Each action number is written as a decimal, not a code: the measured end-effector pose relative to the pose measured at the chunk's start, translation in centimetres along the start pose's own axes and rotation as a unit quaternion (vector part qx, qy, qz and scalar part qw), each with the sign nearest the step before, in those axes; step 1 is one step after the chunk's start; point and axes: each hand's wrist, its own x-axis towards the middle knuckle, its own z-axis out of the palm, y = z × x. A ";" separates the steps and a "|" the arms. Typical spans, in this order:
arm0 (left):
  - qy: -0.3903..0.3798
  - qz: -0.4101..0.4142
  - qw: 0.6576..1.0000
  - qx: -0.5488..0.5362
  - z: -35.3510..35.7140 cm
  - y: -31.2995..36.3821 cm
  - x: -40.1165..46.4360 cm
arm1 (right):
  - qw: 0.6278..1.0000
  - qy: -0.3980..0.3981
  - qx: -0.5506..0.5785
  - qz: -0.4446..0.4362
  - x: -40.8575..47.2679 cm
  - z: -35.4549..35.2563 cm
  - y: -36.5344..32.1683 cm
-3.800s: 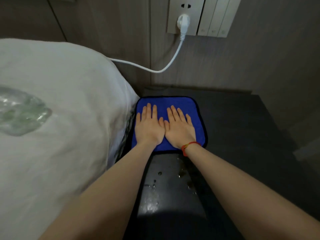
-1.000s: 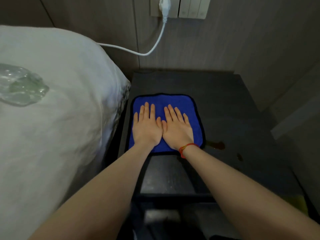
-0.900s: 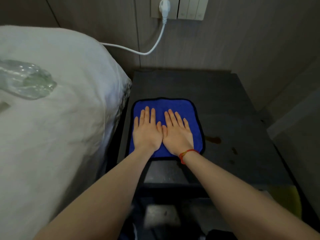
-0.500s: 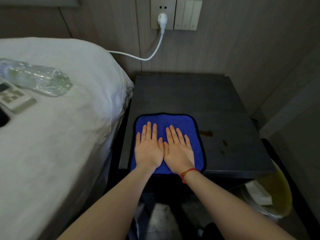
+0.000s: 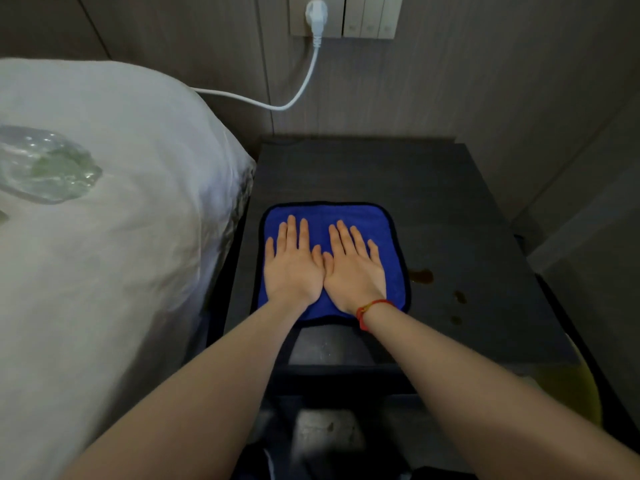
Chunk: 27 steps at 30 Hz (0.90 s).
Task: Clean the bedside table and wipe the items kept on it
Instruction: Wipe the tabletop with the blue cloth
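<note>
At nine o'clock, a plastic bottle lies on the white bed, likely moved off so the surface could be wiped. At centre, a blue cloth lies spread on the dark worktop. The left hand and right hand press it side by side, each grip apart with fingers straight, spreading pressure. Brown stains sit just beside the cloth at three o'clock, probably next.

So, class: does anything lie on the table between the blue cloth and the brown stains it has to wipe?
Nothing visible does. The blue cloth, pressed flat under the left hand and right hand, lies just left of the largest brown stain; only bare bedside table separates them.
</note>
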 end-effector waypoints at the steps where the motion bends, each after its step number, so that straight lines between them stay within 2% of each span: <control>1: -0.001 -0.001 1.000 0.002 0.0 0.1 1.2 | 1.000 0.001 0.000 0.000 1.2 -0.1 0.2; 16: -0.011 0.009 1.000 0.001 0.9 2.5 19.2 | 1.000 -0.002 -0.004 0.009 18.9 -1.5 3.4; 27: -0.011 0.008 1.000 0.009 0.8 3.2 23.0 | 1.000 0.006 -0.011 -0.007 23.0 -1.9 4.3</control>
